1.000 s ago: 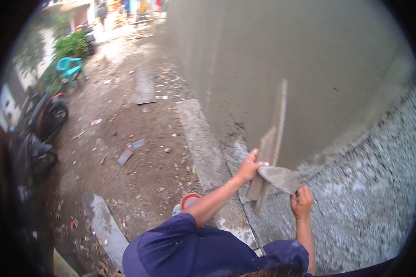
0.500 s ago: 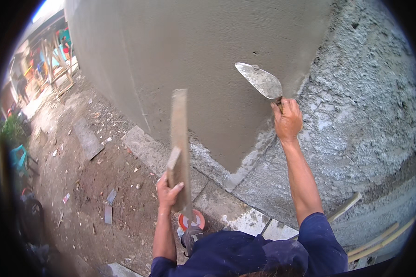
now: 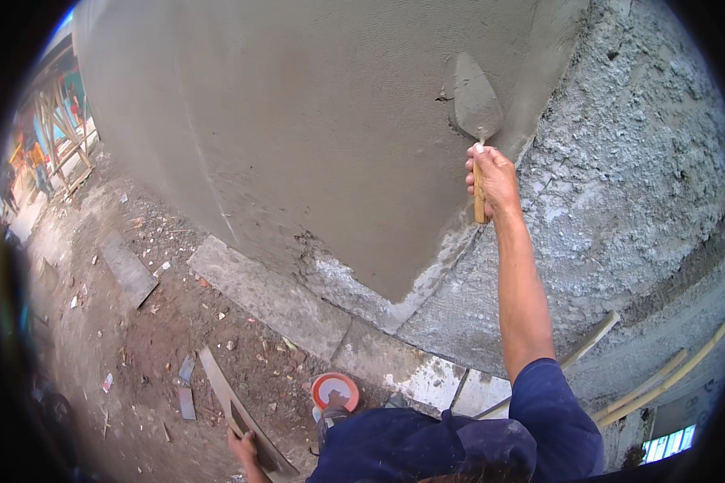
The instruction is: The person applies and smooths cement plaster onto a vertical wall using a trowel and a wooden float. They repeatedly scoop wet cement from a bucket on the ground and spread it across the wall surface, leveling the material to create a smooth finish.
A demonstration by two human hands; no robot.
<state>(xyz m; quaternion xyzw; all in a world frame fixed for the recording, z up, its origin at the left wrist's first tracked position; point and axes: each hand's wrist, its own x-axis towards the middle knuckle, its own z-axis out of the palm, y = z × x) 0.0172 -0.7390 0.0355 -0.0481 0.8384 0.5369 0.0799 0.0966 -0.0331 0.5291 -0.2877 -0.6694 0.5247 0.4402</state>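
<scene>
Right hand (image 3: 495,179): fingers curled tight round the handle of a pointing trowel (image 3: 477,101)
Trowel blade: directly beyond fist, long axis pointing away from body, over smooth plaster (image 3: 322,145) near its edge with rough render (image 3: 636,161); contact unclear
Left hand (image 3: 243,447): clasping long plasterer's float (image 3: 220,380), low left, well apart
Hand nearer plaster: right

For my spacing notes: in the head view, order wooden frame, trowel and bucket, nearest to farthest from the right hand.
1. Trowel: held in the right hand.
2. Bucket: on the ground, lower middle.
3. Wooden frame: upper left, in the background.
</scene>
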